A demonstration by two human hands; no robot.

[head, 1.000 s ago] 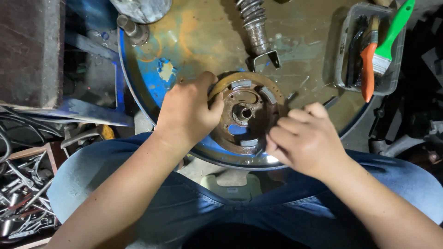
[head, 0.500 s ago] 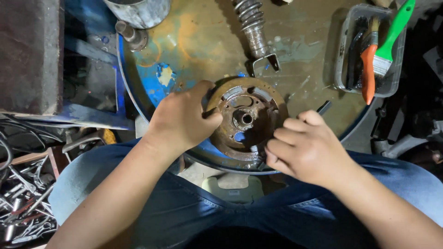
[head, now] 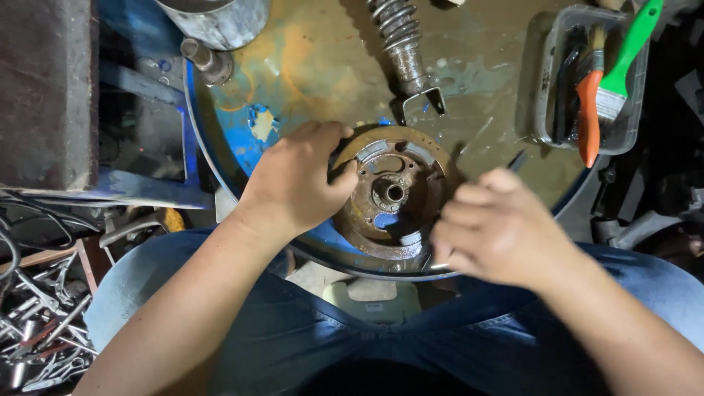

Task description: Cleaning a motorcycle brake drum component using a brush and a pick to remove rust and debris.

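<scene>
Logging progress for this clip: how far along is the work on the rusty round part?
Done: the rusty round plate lies flat on the drum top, centre hole exposed. In hand: the left hand grips its left rim; the right hand holds a thin metal tool at its right edge. Left: heavy rust remains; the brushes sit in their tray.

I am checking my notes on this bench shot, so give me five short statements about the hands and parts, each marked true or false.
1. The left hand grips the rim of the rusty round disc. True.
2. The right hand rests inside the plastic tray. False: it is at the disc's right edge, apart from the tray.
3. A green-handled brush lies in the tray. True.
4. The coil spring shock lies across the person's lap. False: it lies on the round worktop.
5. The disc is painted bright red. False: it is rusty brown.
</scene>
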